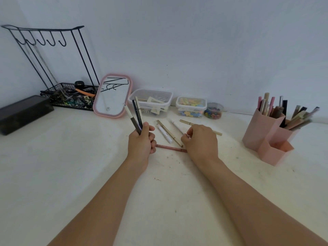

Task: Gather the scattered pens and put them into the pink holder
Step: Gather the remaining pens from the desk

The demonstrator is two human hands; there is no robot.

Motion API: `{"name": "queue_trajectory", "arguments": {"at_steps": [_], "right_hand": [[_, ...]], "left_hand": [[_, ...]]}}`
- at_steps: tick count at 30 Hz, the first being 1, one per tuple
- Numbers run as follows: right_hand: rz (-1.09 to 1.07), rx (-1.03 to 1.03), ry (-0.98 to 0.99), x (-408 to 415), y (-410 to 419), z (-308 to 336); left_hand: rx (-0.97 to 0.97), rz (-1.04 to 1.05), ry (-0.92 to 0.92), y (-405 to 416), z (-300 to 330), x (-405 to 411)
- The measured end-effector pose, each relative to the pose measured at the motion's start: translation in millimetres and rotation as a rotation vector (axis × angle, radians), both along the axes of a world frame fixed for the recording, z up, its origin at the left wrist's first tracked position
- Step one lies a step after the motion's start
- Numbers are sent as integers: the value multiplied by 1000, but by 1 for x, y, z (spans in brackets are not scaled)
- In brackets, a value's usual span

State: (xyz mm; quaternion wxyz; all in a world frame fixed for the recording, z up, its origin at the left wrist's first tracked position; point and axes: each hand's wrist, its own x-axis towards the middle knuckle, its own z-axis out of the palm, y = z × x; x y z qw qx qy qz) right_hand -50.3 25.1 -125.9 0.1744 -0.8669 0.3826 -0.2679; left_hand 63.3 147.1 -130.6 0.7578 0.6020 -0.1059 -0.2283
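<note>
My left hand grips three pens upright: one white and dark, one dark, one beige. Several more pens lie scattered on the white table between my hands: a thick white marker, a tan pen, a thin white pen, a long tan pen running behind my right hand, and a reddish-brown pen nearest me. My right hand is down on the table, thumb and forefinger pinching the near end of the thin white pen. The pink holder stands at the right with several pens in it.
Along the wall stand a pink-framed mirror, two clear lidded boxes, and a small cup of coloured bits. A black wire rack with a basket and a dark box sit at the left.
</note>
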Motion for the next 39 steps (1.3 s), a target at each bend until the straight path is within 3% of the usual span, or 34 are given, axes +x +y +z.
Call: {"name": "queue_trajectory", "arguments": {"at_steps": [5,8,11,18,22,26,34,36,39], "right_hand": [[67,283,-608,-3,13,15],[162,516,-749,2,40,10],[316,658,-719,7,68,1],[418,493,-570,9,65,-2],[248,375,-553,9,42,-6],[111,116,-292,11,19,-13],[72,64,-31,20,21,-15],[74,103,-56,18,20,-14],[51,252,-341,12,22,-8]], "left_hand": [[-49,-24,54,1,3,-1],[-138,-76,121,3,9,-3],[-144,-86,103,3,9,-7],[-96,-30,24,-2,1,-6],[-59,14,-21,-1,2,-3],[-70,21,57,1,4,-2],[-91,29,91,1,5,-3],[-90,10,89,2,5,-2],[-94,-23,101,3,5,0]]}}
